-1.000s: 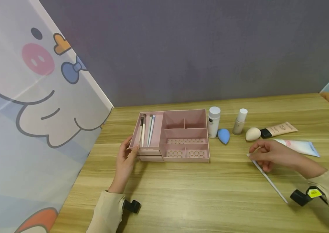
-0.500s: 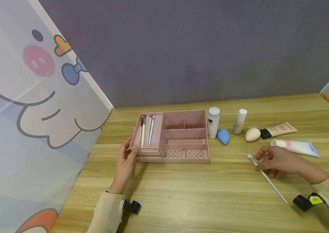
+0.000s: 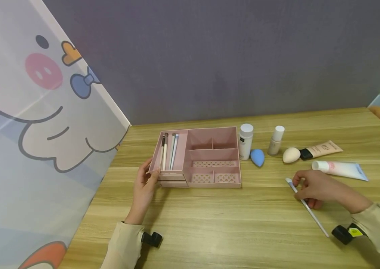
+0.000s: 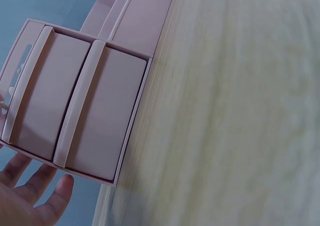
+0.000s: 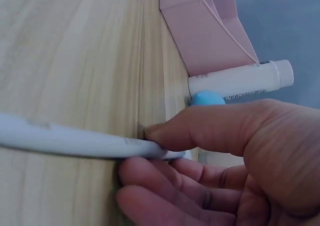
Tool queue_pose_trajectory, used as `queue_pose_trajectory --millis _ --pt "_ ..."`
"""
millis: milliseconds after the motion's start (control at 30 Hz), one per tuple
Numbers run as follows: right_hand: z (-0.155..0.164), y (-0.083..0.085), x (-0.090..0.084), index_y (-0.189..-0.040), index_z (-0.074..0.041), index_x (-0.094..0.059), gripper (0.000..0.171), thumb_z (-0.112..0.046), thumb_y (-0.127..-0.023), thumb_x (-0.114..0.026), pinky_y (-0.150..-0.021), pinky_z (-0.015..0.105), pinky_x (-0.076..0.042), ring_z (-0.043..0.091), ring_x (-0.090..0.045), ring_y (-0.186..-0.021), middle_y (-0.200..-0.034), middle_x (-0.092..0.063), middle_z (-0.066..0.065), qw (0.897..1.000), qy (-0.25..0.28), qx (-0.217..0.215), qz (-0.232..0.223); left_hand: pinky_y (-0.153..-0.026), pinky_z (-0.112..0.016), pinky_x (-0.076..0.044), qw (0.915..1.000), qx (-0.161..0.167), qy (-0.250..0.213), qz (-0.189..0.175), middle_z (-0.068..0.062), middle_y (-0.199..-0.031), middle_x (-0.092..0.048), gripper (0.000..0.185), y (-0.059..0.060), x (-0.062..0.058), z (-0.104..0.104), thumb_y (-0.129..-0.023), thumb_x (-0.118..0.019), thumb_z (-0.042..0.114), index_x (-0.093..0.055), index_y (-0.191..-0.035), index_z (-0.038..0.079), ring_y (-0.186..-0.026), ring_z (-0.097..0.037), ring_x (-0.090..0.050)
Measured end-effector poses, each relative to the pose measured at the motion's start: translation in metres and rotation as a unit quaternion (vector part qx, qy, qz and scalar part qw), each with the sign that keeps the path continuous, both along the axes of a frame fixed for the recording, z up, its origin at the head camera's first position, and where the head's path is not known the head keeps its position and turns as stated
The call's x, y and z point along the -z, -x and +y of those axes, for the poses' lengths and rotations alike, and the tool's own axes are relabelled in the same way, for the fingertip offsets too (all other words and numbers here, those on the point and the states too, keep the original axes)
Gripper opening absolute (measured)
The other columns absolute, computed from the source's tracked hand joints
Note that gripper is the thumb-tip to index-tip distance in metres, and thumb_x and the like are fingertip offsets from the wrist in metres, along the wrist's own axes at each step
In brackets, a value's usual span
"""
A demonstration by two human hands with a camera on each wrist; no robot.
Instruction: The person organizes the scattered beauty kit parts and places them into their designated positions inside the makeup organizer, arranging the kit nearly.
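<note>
A pink makeup organizer [image 3: 215, 185] stands on the wooden table, several makeup brushes [image 3: 165, 153] lying in its left tray. My left hand [image 3: 145, 188] holds its front left corner, thumb at the tray's front rim and fingers along the side. In the left wrist view, those fingertips are beside the two drawers [image 4: 102, 110]. To the right, my right hand [image 3: 317, 188] pinches a slim white makeup brush [image 3: 314, 216] between thumb and fingers, near its head. The right wrist view shows the pale handle [image 5: 65, 137] passing under the thumb; the fingers partly hide the brush's far end.
Right of the organizer stand a white bottle [image 3: 245, 144] and a foundation bottle [image 3: 275, 142]. A blue makeup sponge [image 3: 257, 157], a cream sponge [image 3: 291, 155], a beige tube [image 3: 324, 149] and a white-blue tube [image 3: 344, 170] lie around them. A grey wall [image 3: 223, 63] rises behind.
My right hand slid from the brush's head toward the front right, then took hold of the brush, which has shifted slightly left. My left hand and the organizer have stayed put.
</note>
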State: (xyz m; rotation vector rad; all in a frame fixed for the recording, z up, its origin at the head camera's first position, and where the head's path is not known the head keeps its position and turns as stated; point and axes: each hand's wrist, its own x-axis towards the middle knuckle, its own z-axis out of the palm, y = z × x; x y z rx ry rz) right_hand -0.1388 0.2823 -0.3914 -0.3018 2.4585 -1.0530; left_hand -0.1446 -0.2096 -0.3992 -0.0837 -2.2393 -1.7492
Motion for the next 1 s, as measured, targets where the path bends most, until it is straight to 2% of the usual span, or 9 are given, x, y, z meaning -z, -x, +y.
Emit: queue_pose_trajectory --millis 200,600,867,1000 --pt "-0.006 0.001 0.000 -0.094 -0.003 -0.052 0.026 -0.007 -0.077 -0.071 -0.041 0.036 -0.052 0.022 -0.059 -0.045 -0.057 -0.054 0.004 1.000 -0.020 -0.001 0.004 -0.078 -0.021 -0.051 1.0000 -0.003 -0.001 0.003 -0.024 -0.132 -0.052 0.045 0.000 0.000 0.001 -0.100 -0.056 0.005 -0.046 -0.144 0.001 -0.100 -0.008 -0.056" --pt "0.001 0.005 -0.001 -0.097 -0.002 -0.051 0.023 -0.004 -0.081 -0.067 -0.039 0.036 -0.052 0.020 -0.058 -0.043 -0.056 -0.053 0.004 0.999 0.024 -0.037 -0.011 -0.079 -0.020 -0.050 1.0000 -0.007 0.003 0.002 -0.023 -0.131 -0.053 0.045 0.000 0.000 0.001 -0.100 -0.057 0.006 -0.047 -0.144 0.002 -0.101 -0.009 -0.056" --pt "0.010 0.010 0.002 -0.106 0.005 -0.048 0.024 -0.003 -0.088 -0.060 -0.043 0.036 -0.055 0.015 -0.060 -0.046 -0.063 -0.057 0.008 0.993 0.087 -0.052 -0.057 -0.081 -0.019 -0.050 1.0000 -0.004 -0.001 -0.003 -0.023 -0.132 -0.052 0.046 -0.001 -0.001 0.000 -0.101 -0.056 0.006 -0.045 -0.145 0.002 -0.102 -0.007 -0.056" --pt "0.016 0.010 0.006 -0.110 0.008 -0.045 0.023 0.000 -0.092 -0.056 -0.045 0.036 -0.056 0.013 -0.061 -0.050 -0.067 -0.058 0.007 0.989 0.121 -0.064 -0.061 -0.081 -0.020 -0.049 1.0000 -0.003 0.001 0.001 -0.023 -0.132 -0.052 0.046 0.000 -0.001 0.000 -0.100 -0.056 0.006 -0.046 -0.145 0.002 -0.102 -0.008 -0.056"
